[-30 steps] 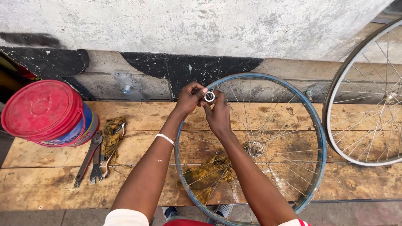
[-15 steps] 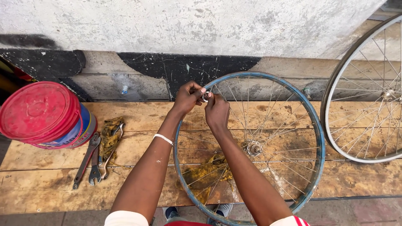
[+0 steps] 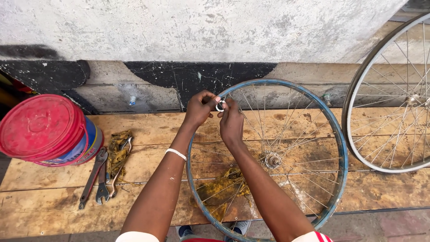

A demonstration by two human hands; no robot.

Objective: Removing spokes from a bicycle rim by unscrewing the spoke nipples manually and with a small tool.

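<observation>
Both hands pinch a small metal ring (image 3: 221, 106) at the blue bicycle rim's (image 3: 339, 148) eleven o'clock. Left hand (image 3: 200, 109) and right hand (image 3: 232, 122) each close fingertips on it.

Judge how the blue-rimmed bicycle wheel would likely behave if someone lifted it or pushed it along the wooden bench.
The blue-rimmed wheel is mostly thin spokes and open space, so probably light for its size. Its metal rim looks stiff, unlikely to flop. Stood on edge it would likely roll; lying flat on the bench it should slide instead.
</observation>
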